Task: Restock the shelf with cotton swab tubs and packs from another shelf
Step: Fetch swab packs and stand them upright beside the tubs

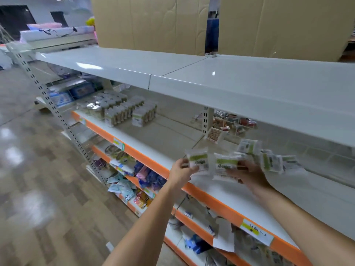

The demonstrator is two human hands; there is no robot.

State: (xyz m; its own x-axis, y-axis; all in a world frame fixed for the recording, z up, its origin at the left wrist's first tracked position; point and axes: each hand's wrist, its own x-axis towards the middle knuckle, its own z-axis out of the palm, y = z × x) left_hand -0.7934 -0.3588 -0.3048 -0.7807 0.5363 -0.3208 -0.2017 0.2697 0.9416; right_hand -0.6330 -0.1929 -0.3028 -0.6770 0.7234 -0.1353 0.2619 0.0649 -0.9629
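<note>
A person's left hand (181, 167) pinches one cotton swab pack (197, 160); the right hand (247, 174), just beside it, grips a second pack (224, 167), with more packs (270, 162) just beyond its fingers.

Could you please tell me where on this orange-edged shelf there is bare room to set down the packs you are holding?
The shelf is bare between the stocked swab packs at the far left and the loose packs beside the right hand; the left hand holds one pack over its front edge. Right of the upright it is crowded.
</note>
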